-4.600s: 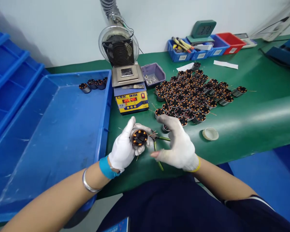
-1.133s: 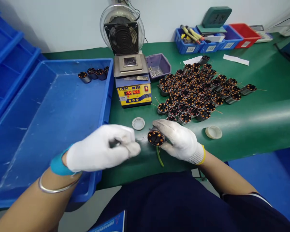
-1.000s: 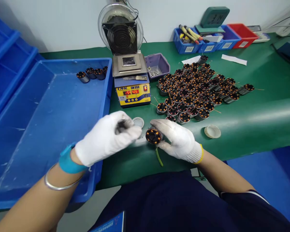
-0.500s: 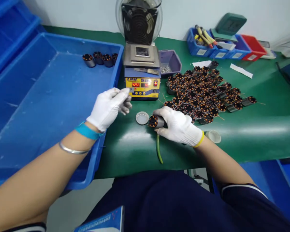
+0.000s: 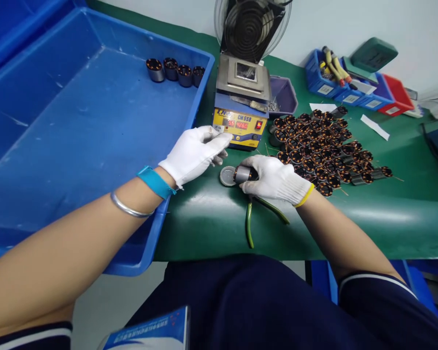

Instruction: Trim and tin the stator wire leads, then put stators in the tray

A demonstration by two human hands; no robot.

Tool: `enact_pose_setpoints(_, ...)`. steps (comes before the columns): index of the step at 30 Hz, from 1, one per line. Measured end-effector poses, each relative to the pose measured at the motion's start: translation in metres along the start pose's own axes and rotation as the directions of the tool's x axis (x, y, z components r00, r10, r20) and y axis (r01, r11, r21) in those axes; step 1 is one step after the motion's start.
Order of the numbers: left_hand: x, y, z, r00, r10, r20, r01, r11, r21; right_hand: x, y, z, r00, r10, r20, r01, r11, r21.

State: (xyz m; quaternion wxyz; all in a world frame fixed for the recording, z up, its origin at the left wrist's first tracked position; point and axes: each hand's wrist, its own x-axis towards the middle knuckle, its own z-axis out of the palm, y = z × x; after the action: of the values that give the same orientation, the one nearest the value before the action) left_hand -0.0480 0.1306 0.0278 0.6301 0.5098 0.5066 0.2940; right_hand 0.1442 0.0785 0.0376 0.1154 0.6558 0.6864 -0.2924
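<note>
My right hand (image 5: 272, 180), in a white glove, grips a wound motor coil part (image 5: 243, 174), lying sideways with one end over a small round dish (image 5: 227, 176). My left hand (image 5: 199, 151), also gloved, is raised in front of the yellow solder pot unit (image 5: 237, 127), its thumb and fingers pinched together; whatever sits between the fingertips is too small to name. Green-handled pliers (image 5: 249, 226) lie just below my right hand. Many similar coil parts (image 5: 316, 146) stand bunched to the right.
A large blue tray (image 5: 95, 121) with several coil parts (image 5: 155, 70) fills the left. Behind are a fan (image 5: 248, 30), a purple bin (image 5: 282, 95), small blue bins (image 5: 323, 82) and a red bin (image 5: 396, 99). Paper strips lie at the back right.
The view has shifted, so the scene sits differently. The held part has turned from its coil end facing left to its plain side at the dish. Both plier handles now show.
</note>
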Motion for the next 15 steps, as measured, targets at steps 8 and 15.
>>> enact_pose_setpoints(8, 0.0, 0.001, 0.001, 0.998, 0.017, -0.063, -0.022, 0.997, -0.072, -0.02, 0.007, 0.005, 0.947, -0.111, -0.3, 0.08, 0.99, -0.113)
enact_pose_setpoints(15, 0.001, 0.005, 0.0, 0.991, 0.033, -0.133, -0.041, 0.997, -0.06, -0.013, -0.016, 0.002, 0.97, -0.233, -0.066, 0.176, 0.868, -0.465)
